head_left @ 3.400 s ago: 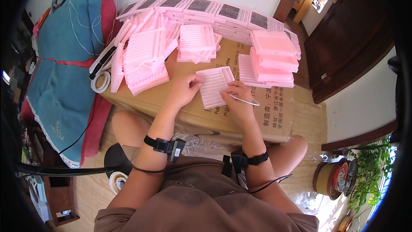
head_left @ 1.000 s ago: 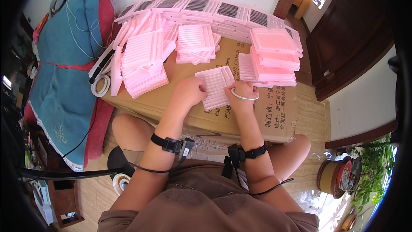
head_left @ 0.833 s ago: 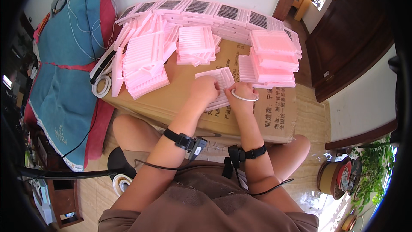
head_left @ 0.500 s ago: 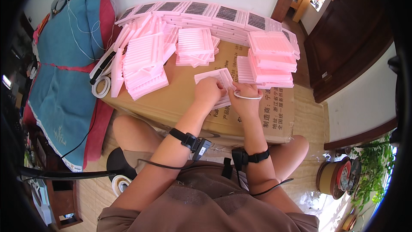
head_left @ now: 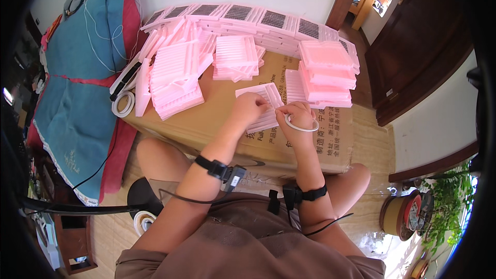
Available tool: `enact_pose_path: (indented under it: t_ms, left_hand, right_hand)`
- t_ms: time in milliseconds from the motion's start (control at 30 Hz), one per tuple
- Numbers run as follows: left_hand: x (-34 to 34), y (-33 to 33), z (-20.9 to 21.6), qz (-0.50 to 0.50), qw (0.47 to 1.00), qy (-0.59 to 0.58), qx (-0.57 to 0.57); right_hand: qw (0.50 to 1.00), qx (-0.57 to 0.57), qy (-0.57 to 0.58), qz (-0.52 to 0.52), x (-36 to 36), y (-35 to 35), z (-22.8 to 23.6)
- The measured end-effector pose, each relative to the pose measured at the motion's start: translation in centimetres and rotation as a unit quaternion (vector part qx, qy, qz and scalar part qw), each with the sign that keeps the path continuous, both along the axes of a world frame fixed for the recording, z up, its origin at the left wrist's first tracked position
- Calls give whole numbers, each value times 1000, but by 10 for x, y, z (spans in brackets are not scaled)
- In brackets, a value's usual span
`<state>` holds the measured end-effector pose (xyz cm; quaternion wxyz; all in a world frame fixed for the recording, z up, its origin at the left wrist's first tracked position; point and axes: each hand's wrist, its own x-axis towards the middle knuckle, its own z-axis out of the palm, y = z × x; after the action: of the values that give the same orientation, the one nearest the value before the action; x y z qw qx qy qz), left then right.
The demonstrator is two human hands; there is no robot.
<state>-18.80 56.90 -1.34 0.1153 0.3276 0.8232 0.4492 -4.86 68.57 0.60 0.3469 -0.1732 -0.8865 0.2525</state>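
A pink ribbed foam tray [head_left: 271,93] lies on the cardboard box in front of me, partly covered by my hands. My left hand [head_left: 250,107] rests over its left side, thumb and fingers curled together; whatever is in the pinch is too small to make out. At the tray's right edge, my right hand [head_left: 298,115] has its fingertips pinched together, and their contents cannot be made out either. A thin white ring [head_left: 302,128] loops around the right hand.
The cardboard box [head_left: 222,134] serves as a work surface. Pink trays are stacked at its left [head_left: 175,72], middle [head_left: 235,57] and right [head_left: 325,62]. Along the wall runs a row of trays with dark filling [head_left: 274,18]. White tape rolls [head_left: 123,104] lie at the left corner.
My right hand has drawn its outstretched index finger in and now pinches at the tray's right edge. The left hand stays over the tray, its forearm slightly shifted left.
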Motion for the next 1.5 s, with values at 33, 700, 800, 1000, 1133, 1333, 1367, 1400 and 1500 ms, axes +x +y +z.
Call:
enact_pose_path:
  t_ms: [33,700,800,1000,1133,1333,1367,1400,1500]
  left_hand:
    - [-3,-10,0,-4,999,-3,46]
    - [4,-80,-11,-25,996,83,12]
    - [3,-79,-11,-28,997,71,9]
    - [4,-75,-7,-9,999,26,-16]
    - [7,-67,0,26,998,25,-54]
    - [4,-63,2,23,998,-2,-55]
    - [4,-63,1,22,999,-1,-50]
    - [4,-63,0,19,999,-1,-45]
    - [3,-62,-2,21,999,-15,-40]
  right_hand:
    - [999,-32,-20,6,1,1,0]
    - [988,23,-152,0,-34,-46,-40]
    - [988,25,-155,2,-34,-46,-40]
    - [994,15,-107,11,-34,-46,-41]
    - [993,28,-111,13,-33,-45,-43]
    - [996,-22,-39,82,-11,-13,-27]
    - [991,-54,-67,101,-8,-3,-22]
    - [984,-89,-102,114,-5,3,-19]
    - [989,-62,-117,69,-4,10,-15]
